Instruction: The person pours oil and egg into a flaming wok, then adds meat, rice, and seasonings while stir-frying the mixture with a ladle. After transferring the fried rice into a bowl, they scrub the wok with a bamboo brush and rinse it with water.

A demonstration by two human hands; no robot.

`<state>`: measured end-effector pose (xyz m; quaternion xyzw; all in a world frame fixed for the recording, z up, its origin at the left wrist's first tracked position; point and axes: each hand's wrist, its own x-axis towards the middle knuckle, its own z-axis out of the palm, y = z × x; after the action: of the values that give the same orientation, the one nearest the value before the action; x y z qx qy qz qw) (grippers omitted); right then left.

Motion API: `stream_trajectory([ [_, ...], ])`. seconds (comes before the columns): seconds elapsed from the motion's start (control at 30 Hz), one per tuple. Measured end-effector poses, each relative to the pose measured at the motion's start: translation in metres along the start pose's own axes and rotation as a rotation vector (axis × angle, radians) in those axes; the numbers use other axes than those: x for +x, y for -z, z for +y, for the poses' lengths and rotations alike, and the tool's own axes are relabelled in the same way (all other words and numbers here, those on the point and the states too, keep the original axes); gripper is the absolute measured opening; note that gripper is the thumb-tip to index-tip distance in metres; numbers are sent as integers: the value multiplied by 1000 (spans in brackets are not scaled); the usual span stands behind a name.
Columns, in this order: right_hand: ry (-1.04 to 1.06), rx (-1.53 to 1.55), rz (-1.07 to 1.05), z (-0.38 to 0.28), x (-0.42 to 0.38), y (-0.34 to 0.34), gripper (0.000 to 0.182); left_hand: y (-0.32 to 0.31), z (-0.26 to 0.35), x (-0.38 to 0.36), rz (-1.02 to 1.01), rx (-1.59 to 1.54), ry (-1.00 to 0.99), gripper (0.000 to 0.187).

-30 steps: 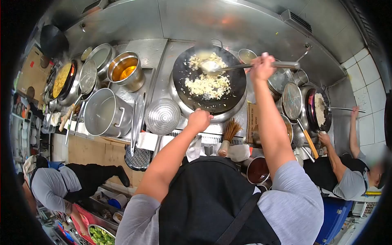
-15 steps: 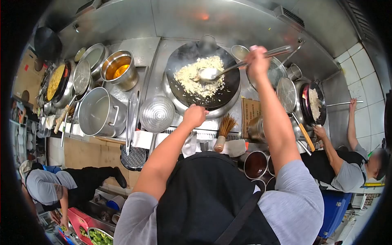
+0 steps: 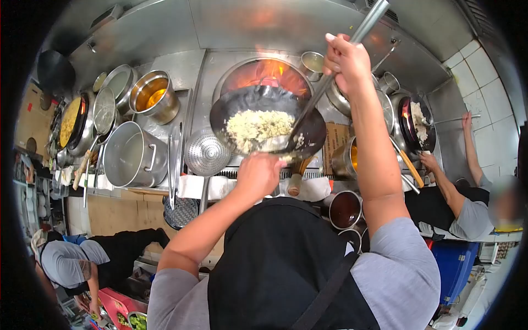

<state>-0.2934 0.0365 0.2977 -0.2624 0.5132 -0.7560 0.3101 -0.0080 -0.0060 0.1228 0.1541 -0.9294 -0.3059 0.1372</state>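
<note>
My left hand [image 3: 258, 176] is closed on the near edge of a black wok [image 3: 263, 100]. The wok is lifted and tilted toward me, off the burner ring [image 3: 223, 88], where orange flames [image 3: 272, 74] show behind it. Loose pale rice with yellowish bits [image 3: 258, 125] lies in the wok. My right hand [image 3: 349, 63], raised at the upper right, grips the long metal handle of a ladle [image 3: 314, 100]. The handle slants down into the wok. The ladle's bowl is low among the rice near my left hand, partly covered.
A perforated strainer [image 3: 208, 153], a deep pot [image 3: 129, 151] and a pot of amber liquid [image 3: 154, 99] stand left. Right are a bamboo brush [image 3: 295, 184] and a dark sauce container [image 3: 345, 210]. One co-worker [image 3: 467, 214] handles another wok [image 3: 412, 124]; another person [image 3: 77, 261] bends at lower left.
The wok has come toward me and tilted up, uncovering flames at the burner. My right hand has risen, and the ladle handle is steeper. The rice has shifted toward me.
</note>
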Motion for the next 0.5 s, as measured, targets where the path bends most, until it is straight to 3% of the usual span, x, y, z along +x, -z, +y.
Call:
stream_trajectory([
  [0.07, 107, -256, 309, 29, 15, -22, 33, -15, -17, 20, -10, -28, 34, 35],
  [0.1, 148, -390, 356, 57, 24, -25, 34, -37, -35, 22, -13, -23, 18, 35],
  [0.17, 396, -378, 267, 108, 53, -14, 38, -78, -66, 23, 16, 35, -3, 36],
  [0.23, 553, -526, 300, 94, 64, -12, 37, -90, -77, -8, -86, 33, 0, 38],
  [0.27, 509, -408, 289, 70, 47, -28, 38, -87, -78, -30, -150, 12, -6, 39],
  [0.33, 461, -257, 315, 14, 3, -67, 39, -41, -55, -59, -470, -111, 211, 30],
  [0.37, 541, -238, 283, 3, -10, -75, 40, -21, -43, -64, -494, -124, 209, 25],
  [0.43, 478, -280, 298, -10, -45, -97, 42, 7, -27, -50, -254, -171, 34, 32],
  [0.47, 520, -429, 341, 9, -43, -97, 42, 6, -33, -29, -175, -106, -51, 28],
  [0.5, 564, -579, 384, 40, -39, -92, 42, -5, -49, -6, -144, -171, -15, 26],
])
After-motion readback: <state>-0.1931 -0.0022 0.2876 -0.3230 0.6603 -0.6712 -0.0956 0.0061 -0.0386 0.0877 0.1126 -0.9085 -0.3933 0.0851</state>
